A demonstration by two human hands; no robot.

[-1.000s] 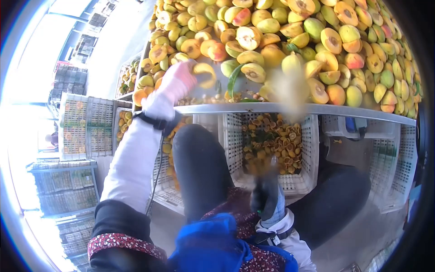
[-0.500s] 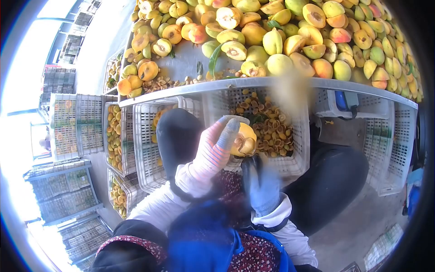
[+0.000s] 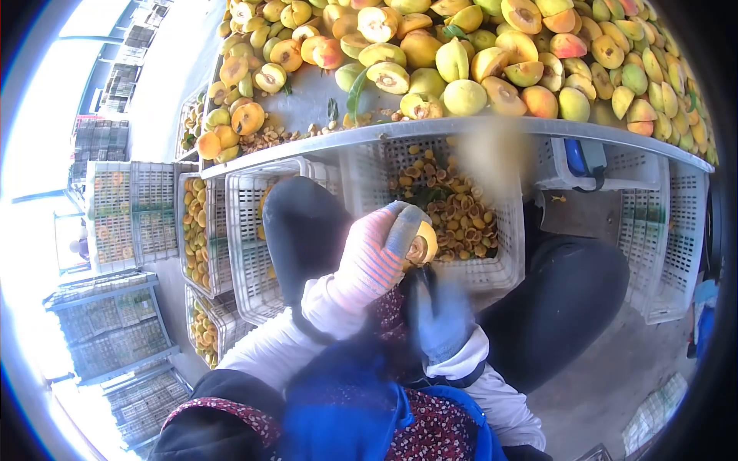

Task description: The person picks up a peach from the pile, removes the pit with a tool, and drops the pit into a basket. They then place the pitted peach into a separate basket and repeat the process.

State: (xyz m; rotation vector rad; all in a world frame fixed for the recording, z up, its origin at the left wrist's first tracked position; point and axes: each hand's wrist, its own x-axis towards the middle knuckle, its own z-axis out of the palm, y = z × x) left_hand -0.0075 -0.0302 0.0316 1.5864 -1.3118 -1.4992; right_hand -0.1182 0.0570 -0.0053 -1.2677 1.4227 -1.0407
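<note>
We see the left hand point(image 3: 373, 257) in a pink striped glove. Its grip is closed around a cut yellow fruit point(image 3: 421, 247), held over the lap, in front of the white crate point(image 3: 496, 273) full of pits point(image 3: 453, 207). The right hand point(image 3: 438, 319), in a blue glove, is just under the fruit. It is blurry, so we cannot tell its grip. A pile of fruit point(image 3: 461, 96) lies on the bench point(image 3: 477, 125).

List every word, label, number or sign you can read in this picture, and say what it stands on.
None can be read. The white crates, the metal table, the striped glove on the left hand, the fruit half it holds and the blue glove on the right hand show no writing.
</note>
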